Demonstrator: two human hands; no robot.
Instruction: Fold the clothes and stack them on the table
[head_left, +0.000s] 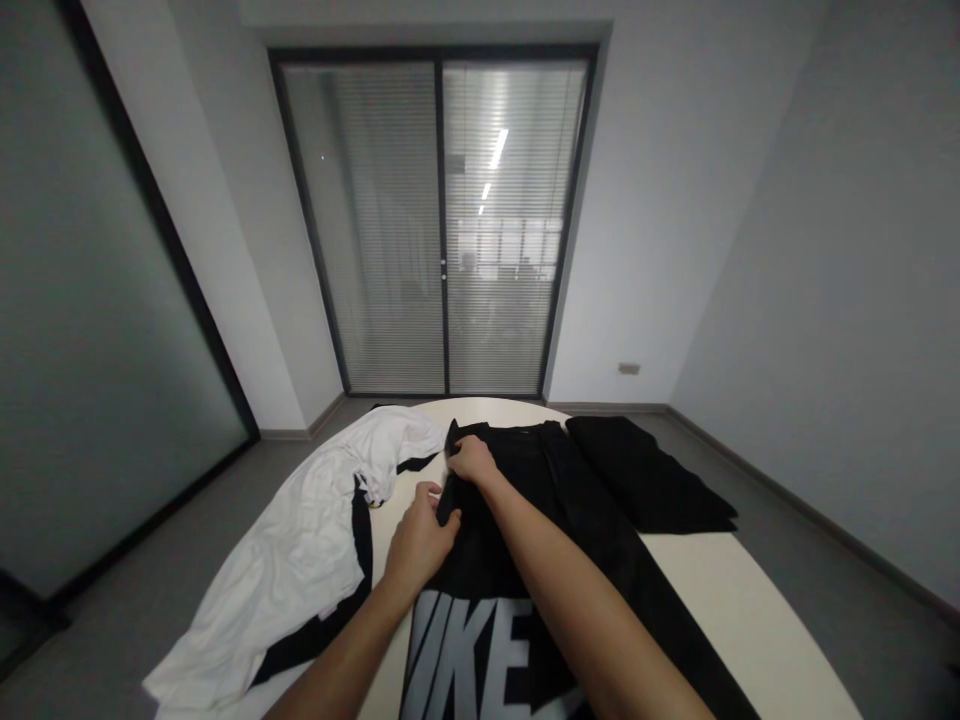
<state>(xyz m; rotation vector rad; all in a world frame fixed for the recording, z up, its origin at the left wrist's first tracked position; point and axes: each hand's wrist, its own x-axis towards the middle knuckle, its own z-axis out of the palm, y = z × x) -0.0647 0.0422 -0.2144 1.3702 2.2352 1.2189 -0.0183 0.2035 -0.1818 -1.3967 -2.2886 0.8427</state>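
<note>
Forearms (592, 600) above black garment (484, 560); left fingers (449, 528) and right fingers (460, 459) pinch its left edge.

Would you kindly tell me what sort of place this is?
Probably a small office or meeting room, judging by the pale table with its curved edge, the tall dark-framed glass panels and their slatted blinds.

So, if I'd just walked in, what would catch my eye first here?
Probably the big pale letters on the black garment, low in the middle, with the left hand and right hand at its upper left edge. Next, the rumpled white garment on the table's left side, then the glass door with blinds behind.
</note>
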